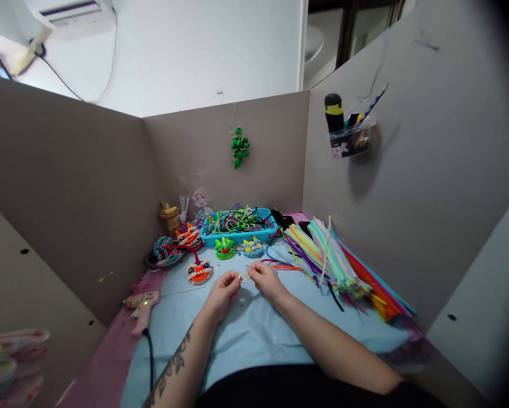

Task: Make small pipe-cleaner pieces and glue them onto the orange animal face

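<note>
My left hand (224,290) and my right hand (266,281) meet over the blue cloth, fingers pinched. Between the fingertips runs a short, curved cream-white piece that looks like pipe cleaner (244,277); both hands grip it. A small dark tip shows by my right fingertips, too small to name. Just beyond the hands sit a green pipe-cleaner face (225,248) and a light blue one (253,247). Left of them lies an orange and white face (199,272).
A blue tray (240,235) of tangled pipe cleaners stands at the back. Bundles of pipe cleaners (331,258) lie on the right. A corded pink glue gun (144,309) with a green light rests left, near a bowl (165,263). Grey panels (233,170) enclose the table.
</note>
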### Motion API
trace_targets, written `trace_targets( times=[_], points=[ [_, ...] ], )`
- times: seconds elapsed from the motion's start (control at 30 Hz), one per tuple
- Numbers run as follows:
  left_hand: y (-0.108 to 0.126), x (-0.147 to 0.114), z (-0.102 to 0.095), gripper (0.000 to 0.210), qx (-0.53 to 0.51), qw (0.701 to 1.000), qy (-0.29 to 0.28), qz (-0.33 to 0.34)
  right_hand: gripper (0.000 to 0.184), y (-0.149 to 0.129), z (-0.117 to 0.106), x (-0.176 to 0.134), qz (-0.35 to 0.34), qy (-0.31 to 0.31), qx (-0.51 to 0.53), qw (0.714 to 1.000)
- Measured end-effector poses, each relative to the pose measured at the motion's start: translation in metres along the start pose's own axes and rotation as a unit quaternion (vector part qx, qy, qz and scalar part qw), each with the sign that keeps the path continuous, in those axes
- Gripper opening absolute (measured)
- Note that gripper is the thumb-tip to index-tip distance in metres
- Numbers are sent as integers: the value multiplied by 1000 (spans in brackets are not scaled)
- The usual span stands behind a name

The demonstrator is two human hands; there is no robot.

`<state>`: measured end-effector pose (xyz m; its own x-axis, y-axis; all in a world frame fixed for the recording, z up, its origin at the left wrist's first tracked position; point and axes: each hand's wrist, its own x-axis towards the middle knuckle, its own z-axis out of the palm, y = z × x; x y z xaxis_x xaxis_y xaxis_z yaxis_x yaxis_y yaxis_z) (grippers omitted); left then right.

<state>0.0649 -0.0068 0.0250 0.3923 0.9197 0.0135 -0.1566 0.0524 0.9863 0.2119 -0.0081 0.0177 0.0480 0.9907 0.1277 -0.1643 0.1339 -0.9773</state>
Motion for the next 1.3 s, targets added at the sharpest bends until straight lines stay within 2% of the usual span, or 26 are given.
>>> trace_targets(
  times=[0.13,0.3,0.47,1.03,1.3],
  points=[
    [-1,1,-1,35,-19,1000,7,-10,30,-2,4,-3,10,-7,21,1000],
    [-5,3,-2,34,-21,1000,14,6,32,-3,10,-8,19,-56,68,996],
    [-7,3,1,34,13,1000,0,12,29,0,12,-7,28,-19,83,996],
    [-12,6,1,32,16,999,14,32,27,0,13,-7,32,-20,108,993],
    [-11,6,0,30,42,998,27,47,25,4,10,-3,30,-19,85,996]
  ],
)
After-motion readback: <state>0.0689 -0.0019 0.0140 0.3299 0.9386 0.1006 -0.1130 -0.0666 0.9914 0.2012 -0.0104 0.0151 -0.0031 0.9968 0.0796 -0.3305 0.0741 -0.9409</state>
